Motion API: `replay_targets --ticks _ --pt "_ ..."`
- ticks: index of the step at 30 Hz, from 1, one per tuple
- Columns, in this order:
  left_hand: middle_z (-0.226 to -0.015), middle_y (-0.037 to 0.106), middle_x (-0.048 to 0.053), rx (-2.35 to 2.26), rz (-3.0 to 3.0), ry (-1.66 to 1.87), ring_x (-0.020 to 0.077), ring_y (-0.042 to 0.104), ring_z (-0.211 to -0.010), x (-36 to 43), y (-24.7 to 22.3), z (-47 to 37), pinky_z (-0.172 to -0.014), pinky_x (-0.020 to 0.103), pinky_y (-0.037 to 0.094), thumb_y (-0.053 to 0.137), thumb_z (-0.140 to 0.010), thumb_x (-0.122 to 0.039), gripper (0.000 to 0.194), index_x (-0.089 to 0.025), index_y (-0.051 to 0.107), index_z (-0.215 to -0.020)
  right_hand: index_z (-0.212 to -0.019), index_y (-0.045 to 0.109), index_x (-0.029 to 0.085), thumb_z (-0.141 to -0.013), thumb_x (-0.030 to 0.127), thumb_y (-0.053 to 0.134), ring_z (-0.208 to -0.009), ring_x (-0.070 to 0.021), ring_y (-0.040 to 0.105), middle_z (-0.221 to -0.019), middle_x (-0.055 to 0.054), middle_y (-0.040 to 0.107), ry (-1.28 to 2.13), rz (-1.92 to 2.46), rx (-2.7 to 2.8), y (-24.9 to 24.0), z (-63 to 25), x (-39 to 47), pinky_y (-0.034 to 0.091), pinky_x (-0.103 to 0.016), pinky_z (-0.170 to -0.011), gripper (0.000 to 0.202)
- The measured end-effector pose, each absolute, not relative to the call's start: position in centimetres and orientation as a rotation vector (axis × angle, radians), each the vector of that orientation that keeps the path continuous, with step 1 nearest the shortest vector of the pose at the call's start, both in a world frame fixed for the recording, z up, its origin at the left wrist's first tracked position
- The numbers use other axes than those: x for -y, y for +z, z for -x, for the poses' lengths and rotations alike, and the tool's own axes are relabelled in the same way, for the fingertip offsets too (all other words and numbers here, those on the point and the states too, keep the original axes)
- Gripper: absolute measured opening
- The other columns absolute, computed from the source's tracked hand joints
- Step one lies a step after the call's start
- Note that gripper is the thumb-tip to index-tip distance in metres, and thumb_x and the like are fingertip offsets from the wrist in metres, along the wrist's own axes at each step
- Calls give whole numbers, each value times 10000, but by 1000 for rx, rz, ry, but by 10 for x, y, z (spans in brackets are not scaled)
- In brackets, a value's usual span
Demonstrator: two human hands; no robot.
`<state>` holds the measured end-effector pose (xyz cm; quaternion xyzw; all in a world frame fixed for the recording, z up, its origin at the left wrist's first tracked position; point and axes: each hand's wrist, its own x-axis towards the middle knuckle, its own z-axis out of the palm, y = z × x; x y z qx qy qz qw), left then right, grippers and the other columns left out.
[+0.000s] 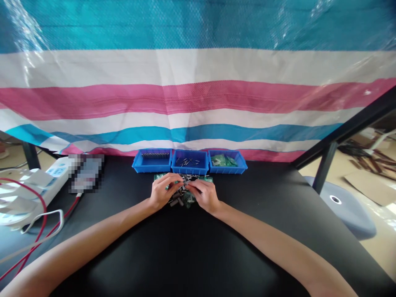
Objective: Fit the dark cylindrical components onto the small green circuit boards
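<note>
My left hand (165, 190) and my right hand (206, 194) meet over a pile of small parts (177, 201) on the black table. Both have their fingertips pinched together, almost touching. Whatever sits between them is too small to name. Dark grey cylindrical pieces, thin metal pins and bits of green lie in the pile under and between my hands. Just behind, three blue bins stand in a row: the left bin (151, 168) holds a line of dark cylindrical pieces, the middle bin (189, 170) thin metal pins, the right bin (229, 169) green packets.
A white power strip (57, 171) with plugs and red and white cables lies at the left, beside a blurred-out device (88, 173). A striped plastic sheet (198, 99) hangs behind the bins. At the right, a grey stool (343, 210) stands beyond the table edge.
</note>
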<state>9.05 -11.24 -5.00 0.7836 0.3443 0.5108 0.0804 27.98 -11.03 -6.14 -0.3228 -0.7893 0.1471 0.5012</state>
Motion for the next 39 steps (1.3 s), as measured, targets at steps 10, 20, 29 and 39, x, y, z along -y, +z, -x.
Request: replay_targets --ticks 10,20,29,39 --pt "-963 739 74 -1034 -2107 1576 82 624 -575 120 -59 -89 -590 209 510 552 -893 -187 34 -173 523 -884 -854 697 175 -944 292 532 -654 -143 659 -740 -42 705 444 865 1878 -54 -281 112 513 -232 -631 222" --pt "-788 715 31 -1045 -2356 1464 115 676 -699 111 -58 -86 -662 205 529 498 -936 -186 201 -185 662 -1051 -921 685 182 -941 254 518 -704 -164 669 -783 -53 703 440 848 1883 -53 -281 112 529 -258 -671 183" --pt "-714 694 13 -1135 -2322 1542 113 639 -665 112 -54 -86 -671 219 498 558 -910 -197 130 -174 670 -971 -940 680 175 -941 233 514 -681 -156 655 -770 -52 693 429 832 1869 -50 -281 113 531 -265 -655 175" --pt "-740 705 9 -1116 -2320 1525 91 650 -635 112 -57 -85 -618 174 499 550 -918 -202 185 -199 702 -1023 -939 675 173 -941 229 507 -695 -162 660 -783 -56 694 444 811 1873 -51 -281 113 531 -268 -662 177"
